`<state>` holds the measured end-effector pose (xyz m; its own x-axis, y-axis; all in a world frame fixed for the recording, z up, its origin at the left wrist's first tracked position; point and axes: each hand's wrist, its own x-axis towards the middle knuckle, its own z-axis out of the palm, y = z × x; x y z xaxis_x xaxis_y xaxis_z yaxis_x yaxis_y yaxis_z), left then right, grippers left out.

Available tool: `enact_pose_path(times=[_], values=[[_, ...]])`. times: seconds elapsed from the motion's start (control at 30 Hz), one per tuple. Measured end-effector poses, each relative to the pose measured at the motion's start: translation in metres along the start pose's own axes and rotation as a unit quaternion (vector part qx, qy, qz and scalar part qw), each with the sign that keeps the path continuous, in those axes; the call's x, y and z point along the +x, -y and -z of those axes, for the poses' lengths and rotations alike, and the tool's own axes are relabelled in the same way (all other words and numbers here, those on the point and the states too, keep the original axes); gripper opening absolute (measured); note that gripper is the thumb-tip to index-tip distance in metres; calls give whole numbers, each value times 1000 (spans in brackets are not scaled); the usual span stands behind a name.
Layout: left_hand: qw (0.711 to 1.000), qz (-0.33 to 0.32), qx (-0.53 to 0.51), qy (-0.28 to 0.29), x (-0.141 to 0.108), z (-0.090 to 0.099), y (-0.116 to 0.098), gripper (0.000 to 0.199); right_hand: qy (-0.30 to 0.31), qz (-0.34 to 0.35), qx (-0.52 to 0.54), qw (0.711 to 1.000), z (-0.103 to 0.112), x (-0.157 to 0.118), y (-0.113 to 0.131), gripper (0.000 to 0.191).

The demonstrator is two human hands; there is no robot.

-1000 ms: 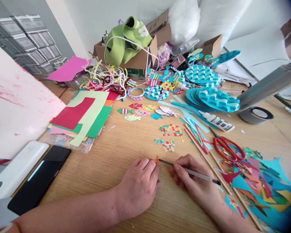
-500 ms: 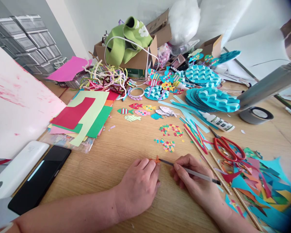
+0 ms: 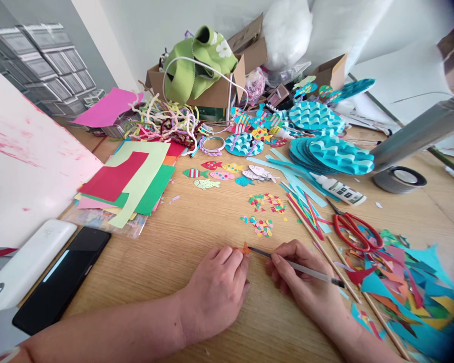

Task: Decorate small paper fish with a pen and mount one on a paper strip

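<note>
My left hand (image 3: 222, 285) lies on the wooden table with its fingers pressed together over a small orange paper fish (image 3: 245, 248). Only the fish's tail and a thin strip of it show; the fingers cover the rest. In my right hand (image 3: 300, 275) a slim pen (image 3: 302, 268) with a translucent barrel is pinched, its dark tip at the orange tail. Beyond my hands lie a pile of paper dots (image 3: 264, 228) and a pile of tiny paper triangles (image 3: 267, 202). Several decorated paper fish (image 3: 222, 175) are set out farther back.
Red-handled scissors (image 3: 357, 232), wooden sticks (image 3: 378, 317) and paper scraps (image 3: 419, 282) lie at right. A glue bottle (image 3: 338, 189) rests by stacked blue wavy discs (image 3: 333, 151). Coloured sheets (image 3: 151, 186) and a black phone (image 3: 62, 277) are at left.
</note>
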<state>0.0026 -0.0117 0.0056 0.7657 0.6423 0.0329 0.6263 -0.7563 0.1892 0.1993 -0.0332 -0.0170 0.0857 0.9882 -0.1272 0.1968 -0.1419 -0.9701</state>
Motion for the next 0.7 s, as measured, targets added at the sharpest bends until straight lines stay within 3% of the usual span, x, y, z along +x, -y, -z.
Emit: enact_pose_path(times=[0.7], values=[[1000,3,-8,4,1,0,1,38,48,38,-39,997,5,-1,-4,24]])
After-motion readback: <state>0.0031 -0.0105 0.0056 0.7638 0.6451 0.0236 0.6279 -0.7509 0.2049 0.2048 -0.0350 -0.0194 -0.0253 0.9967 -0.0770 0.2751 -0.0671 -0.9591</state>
